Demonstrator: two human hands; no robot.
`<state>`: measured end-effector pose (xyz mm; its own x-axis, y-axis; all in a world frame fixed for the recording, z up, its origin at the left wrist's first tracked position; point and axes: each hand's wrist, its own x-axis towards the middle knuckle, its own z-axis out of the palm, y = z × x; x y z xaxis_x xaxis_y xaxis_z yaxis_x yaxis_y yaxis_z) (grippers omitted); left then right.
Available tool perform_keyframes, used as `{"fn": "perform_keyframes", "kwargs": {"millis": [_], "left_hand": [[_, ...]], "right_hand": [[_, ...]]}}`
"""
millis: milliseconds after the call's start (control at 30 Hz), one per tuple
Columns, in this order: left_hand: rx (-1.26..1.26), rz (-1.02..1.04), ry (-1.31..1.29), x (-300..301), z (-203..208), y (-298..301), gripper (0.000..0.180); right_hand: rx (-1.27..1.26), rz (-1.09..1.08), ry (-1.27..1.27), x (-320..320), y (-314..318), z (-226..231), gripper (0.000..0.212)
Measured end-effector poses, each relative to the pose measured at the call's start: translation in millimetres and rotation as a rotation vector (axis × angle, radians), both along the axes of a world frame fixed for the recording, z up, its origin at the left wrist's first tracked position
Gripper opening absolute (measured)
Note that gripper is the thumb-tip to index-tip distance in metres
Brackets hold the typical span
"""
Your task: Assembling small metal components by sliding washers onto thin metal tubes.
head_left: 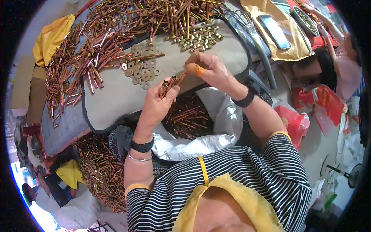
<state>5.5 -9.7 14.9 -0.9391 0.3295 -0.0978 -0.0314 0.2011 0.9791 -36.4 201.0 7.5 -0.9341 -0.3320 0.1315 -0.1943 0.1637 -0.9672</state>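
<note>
Metal bolts [170, 86], copper-coloured and slender, stand bunched in the left hand [156, 100], which closes round them above the open white sack [232, 112]. Fingers curled, the right hand [212, 71] meets the bunch's upper end; whether it pinches a bolt or merely touches one, I cannot tell. Each bolt looks stiff, light and hardly fragile, though a fistful likely gains weight and the smooth shanks may slide over one another. Mid-shank seems the surest hold. Loose washers [145, 74] lie on the grey mat [112, 102] beyond.
</note>
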Motion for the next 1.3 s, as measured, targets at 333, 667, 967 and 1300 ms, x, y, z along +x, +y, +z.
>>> {"fn": "perform_keyframes", "kwargs": {"millis": [333, 667, 967, 1300], "left_hand": [[0.045, 0.024, -0.038, -1, -10, -5, 0.026], [0.057, -0.012, -0.008, -2, -10, -5, 0.027], [0.056, -0.017, -0.027, -3, -10, -7, 0.031], [0.062, -0.004, 0.005, -2, -4, -4, 0.027]], "right_hand": [[-0.040, -0.030, -0.195, -4, 1, -1, 0.016], [0.020, -0.082, 0.263, -1, -8, 3, 0.016], [0.053, 0.004, 0.156, 3, -1, 11, 0.017], [0.044, -0.043, 0.272, 4, -7, 8, 0.015]]}}
